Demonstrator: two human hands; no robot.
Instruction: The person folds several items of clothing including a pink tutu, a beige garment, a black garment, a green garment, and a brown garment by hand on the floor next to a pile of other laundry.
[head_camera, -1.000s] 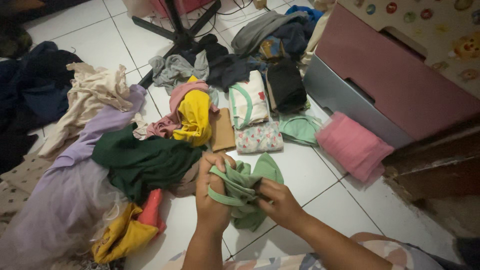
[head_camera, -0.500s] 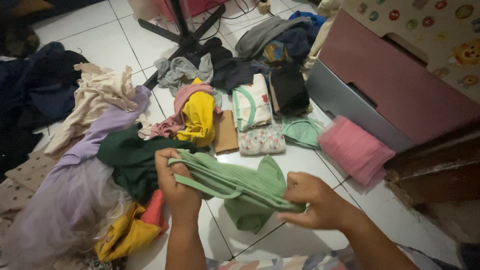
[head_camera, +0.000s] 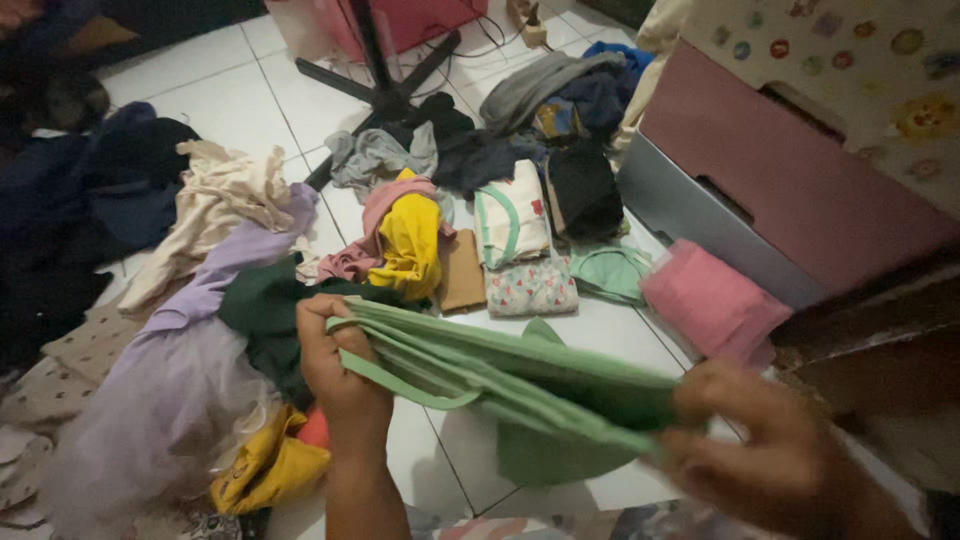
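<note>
As we look down from the head camera, our left hand (head_camera: 345, 375) is clamped on one end of a green garment (head_camera: 520, 385), stretched taut above the white floor (head_camera: 600, 340). Our right hand (head_camera: 770, 450) is blurred, but it seems to grip the other end. Beside the left hand lie a dark green cloth (head_camera: 265, 310) and a lilac dress (head_camera: 180, 370). Beyond the garment sit folded pieces (head_camera: 525, 285), a pink bundle (head_camera: 715, 300) and a pink drawer (head_camera: 790, 170).
</note>
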